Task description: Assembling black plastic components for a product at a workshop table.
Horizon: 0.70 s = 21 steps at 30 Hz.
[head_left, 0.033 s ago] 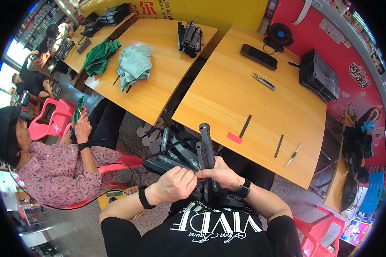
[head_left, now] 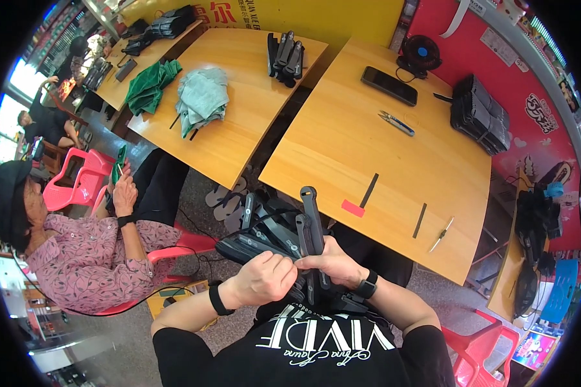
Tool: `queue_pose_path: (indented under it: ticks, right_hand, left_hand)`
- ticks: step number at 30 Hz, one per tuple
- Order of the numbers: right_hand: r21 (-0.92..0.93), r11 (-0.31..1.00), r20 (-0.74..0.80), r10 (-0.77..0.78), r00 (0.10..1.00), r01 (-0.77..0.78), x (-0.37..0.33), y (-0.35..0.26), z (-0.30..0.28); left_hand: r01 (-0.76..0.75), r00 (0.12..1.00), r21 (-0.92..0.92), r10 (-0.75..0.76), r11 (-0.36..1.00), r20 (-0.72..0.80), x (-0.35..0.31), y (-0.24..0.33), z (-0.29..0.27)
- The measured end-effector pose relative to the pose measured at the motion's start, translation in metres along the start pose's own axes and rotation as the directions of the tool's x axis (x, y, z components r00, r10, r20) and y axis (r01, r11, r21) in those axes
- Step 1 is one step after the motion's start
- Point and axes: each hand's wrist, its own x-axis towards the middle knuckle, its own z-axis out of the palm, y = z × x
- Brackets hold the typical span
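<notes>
In front of my chest, my right hand is closed around a few dark grey folded straps with rounded, slotted ends that stick up past my thumb. My left hand is a fist right against it, knuckles up, at the side of the same bunch. What its fingers pinch is hidden beneath them. Over my lap, just beyond both hands, lies a loose heap of similar dark straps with small pale round marks.
The wooden table ahead holds thread snips, a phone, a small fan, black strips, a red piece and a pen-like tool. Bundled black straps lie far right. A co-worker sits at left with green cloth.
</notes>
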Motion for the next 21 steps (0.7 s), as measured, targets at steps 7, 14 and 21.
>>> queue_pose_path:
  ticks: [7, 14, 21]
  right_hand:
    - [-0.014, 0.999, 0.017, 0.044, 0.999, -0.044, -0.006, -0.002, 0.001]
    - [0.068, 0.994, 0.009, 0.087, 0.996, -0.088, -0.008, -0.005, -0.007]
    - [0.017, 0.997, -0.001, 0.07, 0.998, -0.07, -0.006, -0.009, 0.004]
  left_hand:
    - [-0.047, 0.999, -0.017, 0.047, 0.999, 0.001, -0.005, 0.003, 0.0]
    - [-0.018, 0.997, -0.144, 0.007, 0.989, -0.072, -0.022, -0.001, -0.012]
    - [0.111, 0.988, -0.187, -0.129, 0.976, -0.083, -0.026, 0.009, -0.003]
